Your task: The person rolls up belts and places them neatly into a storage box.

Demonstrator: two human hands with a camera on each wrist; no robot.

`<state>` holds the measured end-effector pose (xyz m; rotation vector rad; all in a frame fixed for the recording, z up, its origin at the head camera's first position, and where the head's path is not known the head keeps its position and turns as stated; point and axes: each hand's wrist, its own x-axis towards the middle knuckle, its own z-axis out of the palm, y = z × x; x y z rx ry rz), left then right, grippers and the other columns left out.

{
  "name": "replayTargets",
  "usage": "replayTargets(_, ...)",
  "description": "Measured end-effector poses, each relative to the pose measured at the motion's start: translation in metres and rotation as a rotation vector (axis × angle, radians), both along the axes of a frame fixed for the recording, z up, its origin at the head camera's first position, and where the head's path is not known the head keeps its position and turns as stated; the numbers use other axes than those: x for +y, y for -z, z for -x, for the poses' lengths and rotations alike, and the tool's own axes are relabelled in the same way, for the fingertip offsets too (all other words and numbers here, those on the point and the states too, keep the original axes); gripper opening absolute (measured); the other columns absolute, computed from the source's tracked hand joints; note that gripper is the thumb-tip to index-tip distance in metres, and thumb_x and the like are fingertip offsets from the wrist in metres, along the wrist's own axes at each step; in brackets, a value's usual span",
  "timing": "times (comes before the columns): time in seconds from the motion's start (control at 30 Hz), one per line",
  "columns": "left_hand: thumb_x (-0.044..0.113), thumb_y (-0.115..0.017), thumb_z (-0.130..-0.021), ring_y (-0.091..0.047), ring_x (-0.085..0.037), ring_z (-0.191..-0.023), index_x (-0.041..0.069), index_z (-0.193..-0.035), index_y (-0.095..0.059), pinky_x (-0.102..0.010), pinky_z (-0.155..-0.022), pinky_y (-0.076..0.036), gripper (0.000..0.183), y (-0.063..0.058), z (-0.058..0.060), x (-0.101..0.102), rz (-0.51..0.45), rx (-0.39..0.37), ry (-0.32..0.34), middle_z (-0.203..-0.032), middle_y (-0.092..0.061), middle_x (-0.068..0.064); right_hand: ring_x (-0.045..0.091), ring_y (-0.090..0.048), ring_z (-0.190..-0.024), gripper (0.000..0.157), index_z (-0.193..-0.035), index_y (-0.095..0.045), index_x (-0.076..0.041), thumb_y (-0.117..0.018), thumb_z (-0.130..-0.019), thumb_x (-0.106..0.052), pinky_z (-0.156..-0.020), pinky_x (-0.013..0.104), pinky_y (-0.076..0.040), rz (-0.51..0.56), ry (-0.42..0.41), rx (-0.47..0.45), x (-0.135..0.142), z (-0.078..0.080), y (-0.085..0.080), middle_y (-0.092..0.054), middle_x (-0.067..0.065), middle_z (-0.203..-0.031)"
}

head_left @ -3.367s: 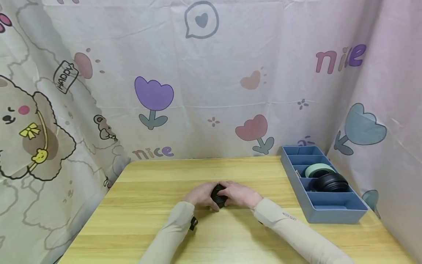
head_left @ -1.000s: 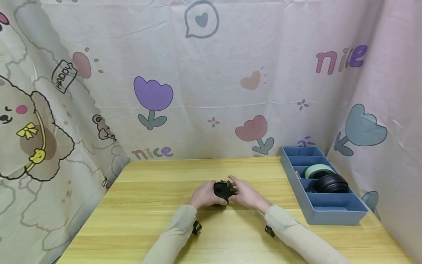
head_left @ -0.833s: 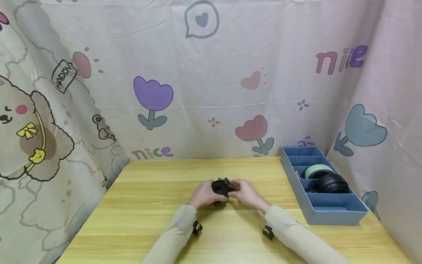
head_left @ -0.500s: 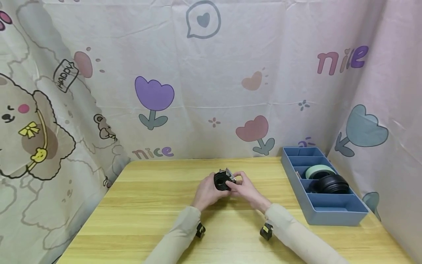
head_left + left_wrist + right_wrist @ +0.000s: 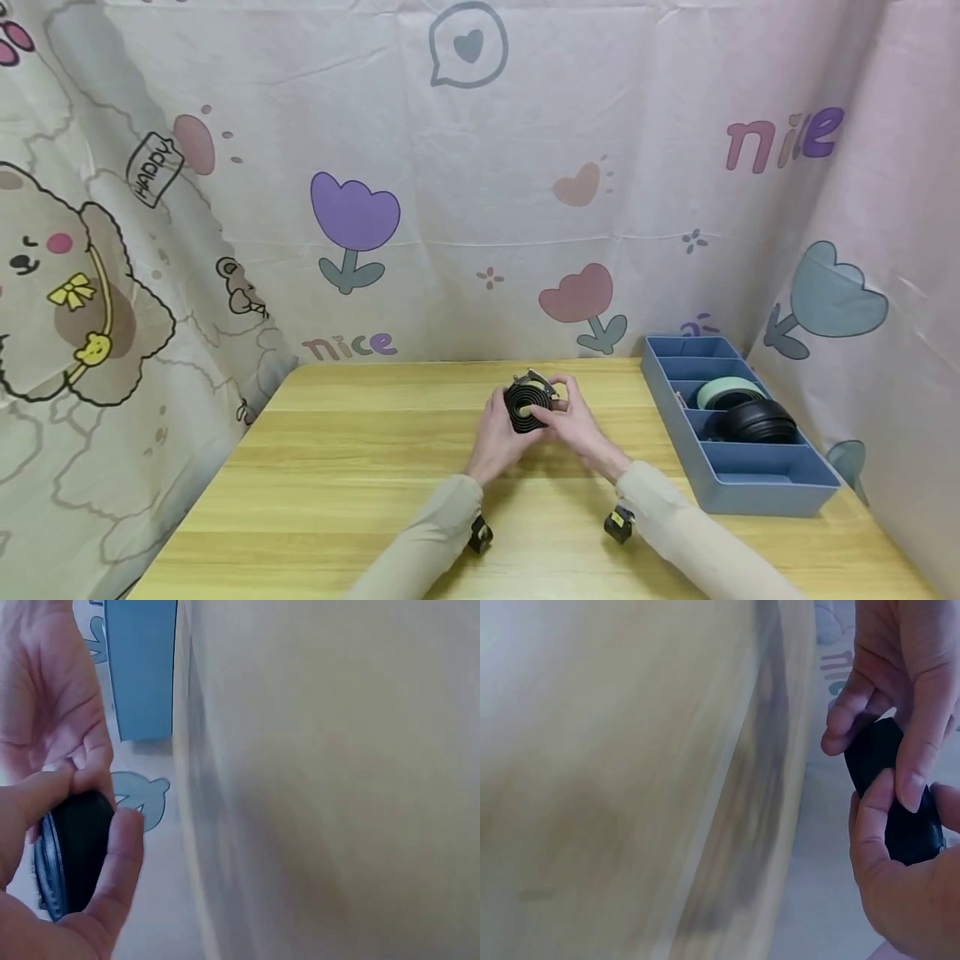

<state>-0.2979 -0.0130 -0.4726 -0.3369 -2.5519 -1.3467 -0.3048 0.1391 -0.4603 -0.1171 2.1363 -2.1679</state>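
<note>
A black belt (image 5: 516, 410) is wound into a tight coil, its metal buckle (image 5: 534, 381) at the top edge. Both hands hold it above the wooden table, with the spiral side facing the head camera. My left hand (image 5: 497, 439) grips the coil from the left and below. From the right, my right hand (image 5: 582, 431) pinches it, thumb on the spiral face and fingers behind near the buckle. In the left wrist view the belt's dark outer band (image 5: 84, 844) shows between curled fingers. The right wrist view has fingers of both hands on the coil (image 5: 876, 754).
A blue-grey divided box (image 5: 772, 498) stands at the table's right side. In its compartments lie a mint-green coil (image 5: 720, 386) and a glossy black coil (image 5: 757, 422). A printed curtain (image 5: 465, 183) hangs behind the wooden table (image 5: 337, 467).
Both hands have raised the coiled belt off the tabletop and moved it slightly right. Its spiral face and buckle have turned into view, and the right thumb now presses the spiral.
</note>
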Motion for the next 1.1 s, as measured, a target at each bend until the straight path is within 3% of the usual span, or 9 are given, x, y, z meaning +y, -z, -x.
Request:
replayTargets(0.2, 0.043, -0.089, -0.066, -0.06, -0.027, -0.11, 0.006, -0.135, -0.032, -0.043, -0.094, -0.048, 0.097, 0.003, -0.003, 0.009, -0.134, -0.057, 0.016, -0.122, -0.06, -0.02, 0.03, -0.066, -0.102, 0.053, -0.134, -0.034, -0.022, -0.064, -0.093, -0.006, -0.08, 0.039, -0.056, -0.068, -0.029, 0.034, 0.009, -0.004, -0.006, -0.056, 0.031, -0.127)
replayTargets(0.4, 0.049, -0.085, -0.069, -0.06, -0.024, -0.109, 0.01, -0.134, -0.031, -0.04, -0.094, -0.048, 0.093, -0.003, -0.006, 0.02, -0.127, -0.055, 0.079, -0.121, -0.061, -0.018, 0.031, -0.065, -0.103, 0.05, -0.131, -0.037, -0.019, -0.066, -0.092, -0.008, -0.07, 0.036, -0.057, -0.182, 0.002, 0.126, 0.028, -0.006, -0.013, -0.059, 0.031, -0.123)
replayTargets(0.53, 0.047, -0.084, -0.072, -0.061, -0.022, -0.104, 0.011, -0.131, -0.032, -0.037, -0.09, -0.048, 0.086, -0.006, -0.008, 0.028, -0.116, -0.049, 0.106, -0.119, -0.063, -0.018, 0.028, -0.068, -0.095, 0.048, -0.129, -0.039, -0.019, -0.068, -0.092, -0.011, -0.065, 0.039, -0.057, -0.28, 0.006, 0.178, 0.041, -0.01, -0.018, -0.063, 0.029, -0.118)
replayTargets(0.6, 0.045, -0.082, -0.075, -0.062, -0.021, -0.1, 0.011, -0.131, -0.033, -0.036, -0.087, -0.049, 0.082, -0.006, -0.009, 0.031, -0.111, -0.062, 0.112, -0.116, -0.064, -0.018, 0.026, -0.068, -0.086, 0.047, -0.127, -0.041, -0.021, -0.07, -0.091, -0.013, -0.061, 0.039, -0.056, -0.36, 0.015, 0.225, 0.047, -0.013, -0.02, -0.067, 0.025, -0.111)
replayTargets(0.67, 0.04, -0.08, -0.079, -0.063, -0.017, -0.084, 0.01, -0.132, -0.034, -0.032, -0.077, -0.05, 0.076, -0.007, -0.011, 0.034, -0.12, -0.083, 0.137, -0.108, -0.066, -0.017, 0.027, -0.07, -0.087, 0.045, -0.125, -0.045, -0.022, -0.072, -0.089, -0.017, -0.062, 0.039, -0.056, -0.452, 0.03, 0.293, 0.052, -0.018, -0.022, -0.069, 0.023, -0.108)
replayTargets(0.8, 0.029, -0.073, -0.087, -0.066, -0.013, -0.074, 0.009, -0.142, -0.031, -0.026, -0.064, -0.052, 0.072, -0.009, -0.015, 0.041, -0.138, -0.14, 0.229, -0.12, -0.064, -0.02, 0.034, -0.07, -0.098, 0.042, -0.121, -0.05, -0.022, -0.074, -0.087, -0.017, -0.069, 0.039, -0.056, -0.61, 0.063, 0.455, 0.068, -0.026, -0.029, -0.07, 0.022, -0.108)
replayTargets(0.87, 0.024, -0.069, -0.091, -0.071, -0.017, -0.084, 0.011, -0.148, -0.028, -0.025, -0.067, -0.054, 0.071, -0.012, -0.016, 0.045, -0.139, -0.159, 0.287, -0.133, -0.058, -0.02, 0.034, -0.069, -0.096, 0.041, -0.12, -0.051, -0.02, -0.074, -0.087, -0.015, -0.07, 0.04, -0.056, -0.683, 0.068, 0.534, 0.078, -0.027, -0.034, -0.071, 0.021, -0.105)
replayTargets(0.93, 0.022, -0.067, -0.093, -0.069, -0.02, -0.101, 0.014, -0.15, -0.029, -0.025, -0.078, -0.055, 0.069, -0.015, -0.015, 0.049, -0.113, -0.15, 0.329, -0.142, -0.052, -0.017, 0.031, -0.069, -0.092, 0.042, -0.12, -0.052, -0.018, -0.075, -0.086, -0.012, -0.069, 0.04, -0.055, -0.742, 0.063, 0.612, 0.089, -0.027, -0.04, -0.071, 0.019, -0.103)
replayTargets(1.1, 0.022, -0.064, -0.094, -0.065, -0.02, -0.111, 0.02, -0.147, -0.037, -0.026, -0.086, -0.053, 0.06, -0.019, -0.017, 0.062, -0.018, -0.141, 0.392, -0.142, -0.053, -0.008, 0.027, -0.068, -0.09, 0.043, -0.12, -0.054, -0.019, -0.074, -0.085, -0.005, -0.071, 0.04, -0.054, -0.907, -0.009, 0.739, 0.116, -0.03, -0.057, -0.069, 0.016, -0.108)
